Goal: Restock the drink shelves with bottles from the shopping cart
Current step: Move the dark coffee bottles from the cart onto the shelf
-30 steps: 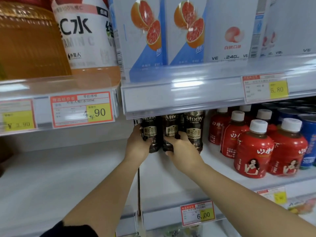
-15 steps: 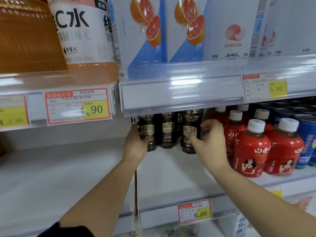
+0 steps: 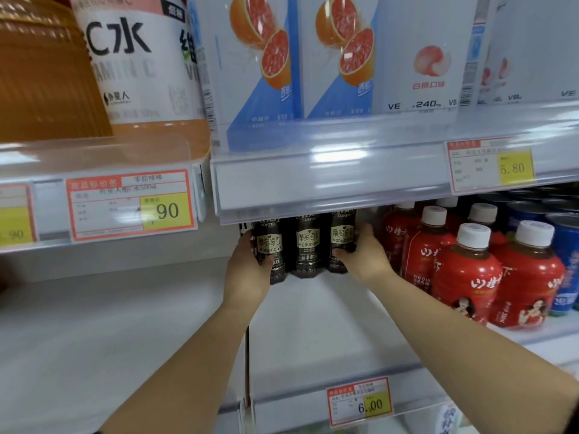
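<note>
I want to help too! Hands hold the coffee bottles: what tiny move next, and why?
Probably let go: the left hand and right hand grip the coffee bottles from both ends, and all three stand upright, side by side on the shelf.

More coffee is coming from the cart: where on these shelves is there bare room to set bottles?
Bare shelf lies in front of the coffee bottles, between the divider and the red bottles. The left bay below the 4.90 tag looks bare too. Right of the coffee it is crowded: red bottles, then blue cans.
</note>
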Motion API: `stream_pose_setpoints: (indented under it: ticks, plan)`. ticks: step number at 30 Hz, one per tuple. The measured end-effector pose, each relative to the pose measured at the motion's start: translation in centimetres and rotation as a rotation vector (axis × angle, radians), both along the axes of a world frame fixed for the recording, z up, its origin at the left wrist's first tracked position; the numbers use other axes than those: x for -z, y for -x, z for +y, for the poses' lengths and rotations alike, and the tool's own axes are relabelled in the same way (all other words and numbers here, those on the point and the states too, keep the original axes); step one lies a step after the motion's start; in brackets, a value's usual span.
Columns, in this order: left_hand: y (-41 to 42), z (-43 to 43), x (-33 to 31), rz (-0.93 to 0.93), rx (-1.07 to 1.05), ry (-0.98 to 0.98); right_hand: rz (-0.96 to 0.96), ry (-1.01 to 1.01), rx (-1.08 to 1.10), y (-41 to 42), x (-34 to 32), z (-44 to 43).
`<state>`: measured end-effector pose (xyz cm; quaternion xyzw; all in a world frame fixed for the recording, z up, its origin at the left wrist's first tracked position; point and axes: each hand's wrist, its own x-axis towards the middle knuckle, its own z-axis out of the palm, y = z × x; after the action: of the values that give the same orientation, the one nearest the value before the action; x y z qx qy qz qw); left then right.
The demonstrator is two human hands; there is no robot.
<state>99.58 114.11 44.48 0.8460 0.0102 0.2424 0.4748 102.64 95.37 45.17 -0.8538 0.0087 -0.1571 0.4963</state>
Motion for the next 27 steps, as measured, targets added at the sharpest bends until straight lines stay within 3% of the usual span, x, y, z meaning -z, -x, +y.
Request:
stream_pose_setpoints:
  ticks: [8, 13, 16, 21, 27]
  plan:
    - [-0.1, 0.3, 0.3, 0.027, 0.03, -0.066, 0.015, 0.043, -0.028, 1.4, 0.3, -0.2]
    - [4.3, 1.4, -0.6, -0.005, 0.089, -0.07, -0.225, 0.136, -0.045, 7.6, -0.7, 1.9]
    - [10.9, 3.5, -0.3, -0.108, 0.142, -0.134, -0.311, 0.125, -0.245, 13.6, -0.3, 6.1]
    - [21.9, 12.0, 3.7, -0.264, 0.034, -0.24, -0.32, 0.2, -0.651, 21.1, 2.6, 16.1]
    - [33.3, 24.9, 12.4, -0.081, -0.226, -0.164, -0.081, 0.3, -0.968, 26.6, 11.1, 30.0]
